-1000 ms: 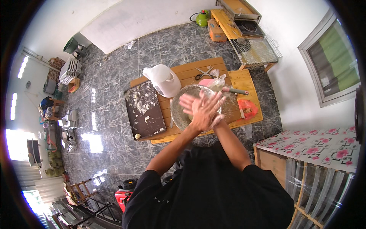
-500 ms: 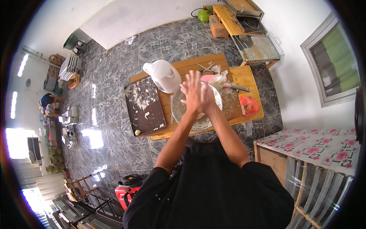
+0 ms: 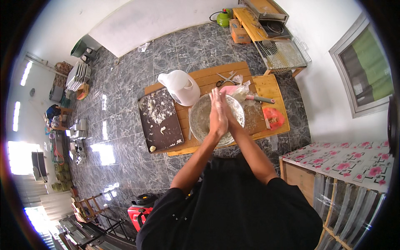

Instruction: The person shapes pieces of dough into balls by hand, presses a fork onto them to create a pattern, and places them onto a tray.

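My left hand and my right hand are pressed palm to palm above a floury metal bowl, both with straight fingers held closed; anything between the palms is hidden. A white pitcher stands behind the bowl, left of my hands. A dark tray with scattered flour and a small dough piece lies to the left. Scissors, a pink item under crumpled plastic, a grey-and-pink handled tool and an orange plastic bag are on the wooden table.
Behind right stand a bench with a wire rack, a green gas cylinder and cardboard boxes. A flower-covered cabinet is at the right, near a window. A red machine sits low at my left.
My hands have gone from spread, crossed fingers over the bowl to straight fingers aligned palm to palm, pointing away from me. The objects on the table look unchanged.
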{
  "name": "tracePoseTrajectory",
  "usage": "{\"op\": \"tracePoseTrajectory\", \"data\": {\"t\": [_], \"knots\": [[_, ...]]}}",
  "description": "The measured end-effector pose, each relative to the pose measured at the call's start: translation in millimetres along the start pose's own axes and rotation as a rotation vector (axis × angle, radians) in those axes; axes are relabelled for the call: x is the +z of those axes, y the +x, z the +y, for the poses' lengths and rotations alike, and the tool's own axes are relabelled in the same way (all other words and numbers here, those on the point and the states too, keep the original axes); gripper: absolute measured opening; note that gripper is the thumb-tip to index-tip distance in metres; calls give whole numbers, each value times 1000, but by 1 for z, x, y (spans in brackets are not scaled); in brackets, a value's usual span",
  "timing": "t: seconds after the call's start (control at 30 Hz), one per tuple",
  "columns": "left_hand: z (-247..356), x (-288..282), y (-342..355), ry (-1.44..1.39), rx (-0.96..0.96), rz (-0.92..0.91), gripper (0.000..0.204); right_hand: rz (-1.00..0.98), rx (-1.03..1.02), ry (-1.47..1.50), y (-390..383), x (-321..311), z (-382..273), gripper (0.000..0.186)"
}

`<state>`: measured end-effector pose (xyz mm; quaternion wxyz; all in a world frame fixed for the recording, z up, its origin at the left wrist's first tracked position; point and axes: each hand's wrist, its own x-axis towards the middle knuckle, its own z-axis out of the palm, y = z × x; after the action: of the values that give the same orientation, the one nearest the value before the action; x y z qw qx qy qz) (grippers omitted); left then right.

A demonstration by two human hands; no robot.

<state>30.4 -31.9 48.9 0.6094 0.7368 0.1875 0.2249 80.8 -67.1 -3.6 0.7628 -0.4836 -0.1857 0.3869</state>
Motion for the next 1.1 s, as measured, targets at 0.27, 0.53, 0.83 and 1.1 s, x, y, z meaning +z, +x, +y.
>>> {"op": "tracePoseTrajectory", "data": {"t": [0.27, 0.53, 0.83, 1.1], "knots": [[2, -14, 5, -184, -26, 56, 79, 39, -8, 289, -7, 14, -34, 90], [6, -29, 15, 302, 283, -57, 89, -324, 48, 691, -9, 9, -35, 88], [17, -33, 22, 287, 277, 74, 80, -257, 47, 490, -17, 35, -64, 89], [49, -27, 29, 360, 293, 131, 85, -201, 23, 291, -13, 17, -31, 77]]}}
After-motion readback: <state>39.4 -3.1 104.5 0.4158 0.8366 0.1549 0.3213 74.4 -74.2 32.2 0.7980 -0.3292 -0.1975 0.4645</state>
